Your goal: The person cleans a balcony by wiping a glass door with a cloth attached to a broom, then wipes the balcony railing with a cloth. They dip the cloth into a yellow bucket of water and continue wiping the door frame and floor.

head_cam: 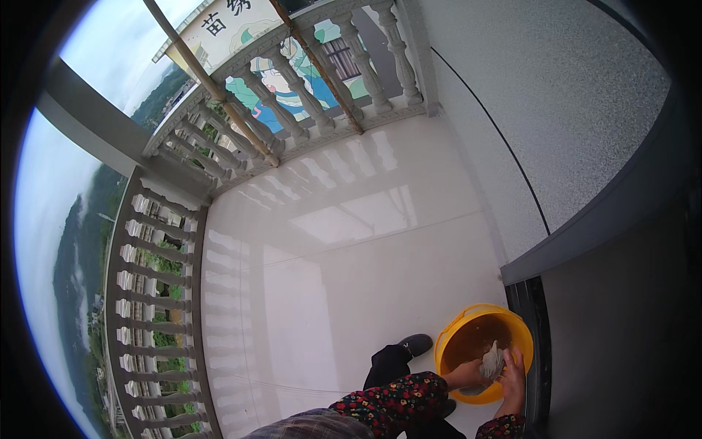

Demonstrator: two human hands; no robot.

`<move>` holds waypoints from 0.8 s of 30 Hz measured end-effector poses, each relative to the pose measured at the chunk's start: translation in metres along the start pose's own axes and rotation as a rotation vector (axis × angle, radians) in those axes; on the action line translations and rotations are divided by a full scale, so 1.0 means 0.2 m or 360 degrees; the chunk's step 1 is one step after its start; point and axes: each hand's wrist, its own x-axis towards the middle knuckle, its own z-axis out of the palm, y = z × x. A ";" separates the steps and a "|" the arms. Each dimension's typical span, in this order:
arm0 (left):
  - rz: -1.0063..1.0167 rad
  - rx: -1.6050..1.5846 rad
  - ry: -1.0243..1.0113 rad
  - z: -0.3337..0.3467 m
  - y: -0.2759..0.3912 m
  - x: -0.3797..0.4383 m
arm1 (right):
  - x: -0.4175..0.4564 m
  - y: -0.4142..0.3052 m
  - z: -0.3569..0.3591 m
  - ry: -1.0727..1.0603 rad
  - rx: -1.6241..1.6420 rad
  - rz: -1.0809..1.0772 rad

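Note:
A wet grey cloth [492,361] is bunched up over a yellow bucket [443,351]. My left hand [467,375] grips the cloth from the left. On the cloth's right side, my right hand [513,374] holds it with fingers partly spread. Brownish water [476,336] fills part of the bucket below. More grey cloth [473,390] shows under my left wrist near the bucket's front wall, partly hidden by my arm. The bucket's handle [473,308] rests along its far rim.
The bucket stands on a glossy tiled floor [351,307] beside a dark door sill [527,307]. My shoe [417,344] is left of it. Baluster railings [159,307] edge the balcony; two poles [236,118] [323,68] lean on the far one. A speckled wall [526,110] rises at right.

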 end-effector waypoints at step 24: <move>0.0171 -0.0876 -0.0024 0.07 0.14 -0.20 | -0.10 -0.25 0.23 -0.0459 0.0175 -0.0079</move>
